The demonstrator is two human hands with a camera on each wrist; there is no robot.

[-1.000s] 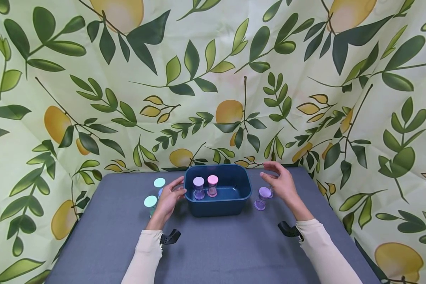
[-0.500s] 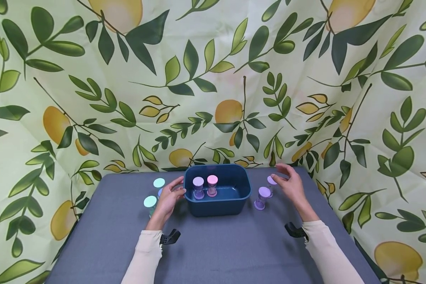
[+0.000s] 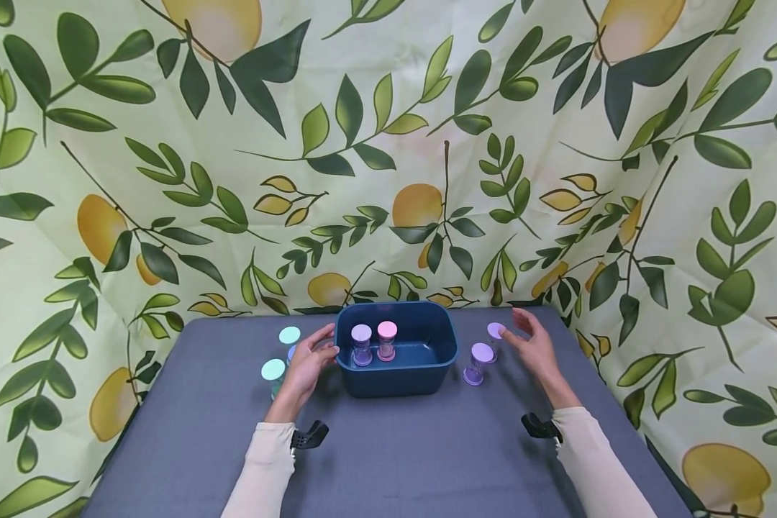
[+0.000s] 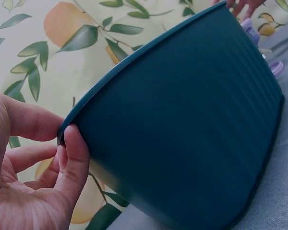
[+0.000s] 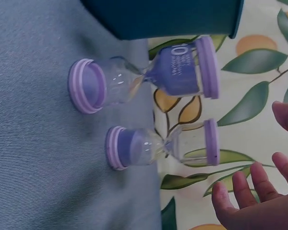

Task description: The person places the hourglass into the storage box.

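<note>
My left hand pinches the rim of a dark blue plastic bin at its left end; the left wrist view has the thumb and a finger on the rim. Inside the bin stand a purple hourglass and a pink hourglass. Right of the bin are two more purple hourglasses, a front one with sand mostly in its upper bulb and a back one with sand at the bottom. My right hand is beside the back one, fingers spread and holding nothing.
Left of the bin, partly behind my left hand, stand two mint-topped hourglasses and a blue one, mostly hidden. A grey cloth covers the table. A lemon-print curtain hangs right behind the table's back edge.
My right hand has moved right, away from the bin, and slightly lower, uncovering the back purple hourglass. My left hand stays at the bin's rim.
</note>
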